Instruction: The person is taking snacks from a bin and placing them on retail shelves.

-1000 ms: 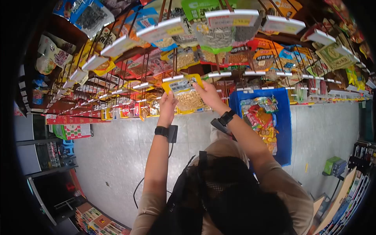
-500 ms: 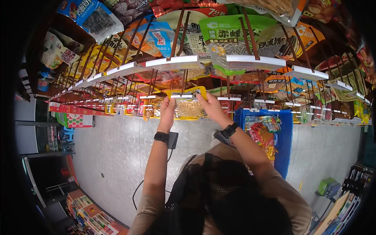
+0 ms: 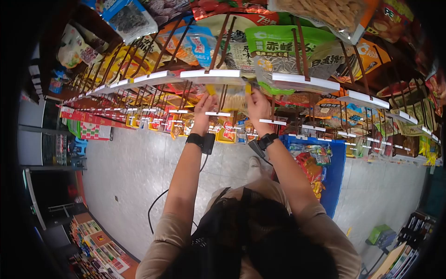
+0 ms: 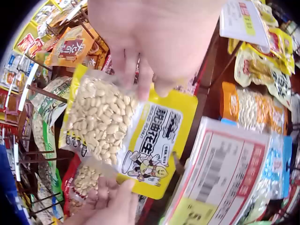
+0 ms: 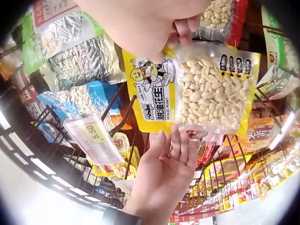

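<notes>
A clear and yellow bag of peanuts (image 5: 211,91) is held between my two hands, in front of the rack. My left hand (image 3: 203,114) grips one side edge of it, and my right hand (image 3: 260,110) grips the opposite edge. In the left wrist view, the printed yellow header (image 4: 161,140) of the bag faces the camera. A brown metal hook (image 5: 125,119) meets the header's top edge, close by a price tag (image 5: 93,140) reading 5.50. Shelf hooks and tags partly cover the bag in the head view.
Hooks with white tags (image 3: 211,73) stick out in rows around both hands. A green bag of seeds (image 3: 276,51) hangs above them. A blue bin (image 3: 337,179) holding several snack packs stands on the floor at right. A cable (image 3: 153,204) hangs from the left wrist.
Both hands have carried the bag of peanuts forward and up, in among the hooks under the upper tag row. The head view has shifted, showing more of the upper bags.
</notes>
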`<control>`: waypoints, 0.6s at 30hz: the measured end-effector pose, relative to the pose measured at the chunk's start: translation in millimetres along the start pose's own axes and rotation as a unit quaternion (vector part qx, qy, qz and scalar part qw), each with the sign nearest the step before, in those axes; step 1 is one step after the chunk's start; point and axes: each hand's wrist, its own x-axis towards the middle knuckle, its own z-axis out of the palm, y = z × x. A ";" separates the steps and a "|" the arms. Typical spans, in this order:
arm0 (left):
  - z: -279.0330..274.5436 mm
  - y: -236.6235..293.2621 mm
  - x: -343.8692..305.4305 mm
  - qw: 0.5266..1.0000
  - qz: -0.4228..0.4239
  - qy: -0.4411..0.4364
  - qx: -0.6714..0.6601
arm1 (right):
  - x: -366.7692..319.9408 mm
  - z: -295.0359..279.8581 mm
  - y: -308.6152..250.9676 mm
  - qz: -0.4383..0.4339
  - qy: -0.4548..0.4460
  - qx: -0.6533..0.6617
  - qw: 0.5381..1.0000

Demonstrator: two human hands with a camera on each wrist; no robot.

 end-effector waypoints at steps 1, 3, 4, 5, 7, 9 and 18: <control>-0.6 -1.4 -4.4 1.000 -0.009 -0.002 0.007 | -2.8 0.9 4.5 -0.019 0.027 0.015 0.999; -6.6 -6.5 -19.7 0.999 -0.029 -0.005 0.020 | -18.0 -0.2 16.7 -0.055 0.079 0.046 0.994; -21.3 -11.4 -31.6 0.996 -0.054 -0.017 0.072 | -34.2 -5.7 21.2 -0.015 0.026 0.108 0.994; -38.5 -17.3 -48.5 0.984 -0.072 -0.050 0.155 | -53.3 -12.4 26.2 0.008 0.012 0.166 0.986; -82.5 -36.6 -90.7 0.965 -0.096 -0.081 0.231 | -99.7 -33.6 47.2 0.072 -0.079 0.166 0.980; -127.1 -53.4 -154.1 0.954 -0.127 -0.056 0.266 | -156.0 -48.7 80.3 0.048 -0.079 0.087 0.992; -408.2 -239.2 -611.7 0.783 -0.499 0.327 0.177 | -394.4 -139.9 209.1 0.192 -0.202 -0.070 0.958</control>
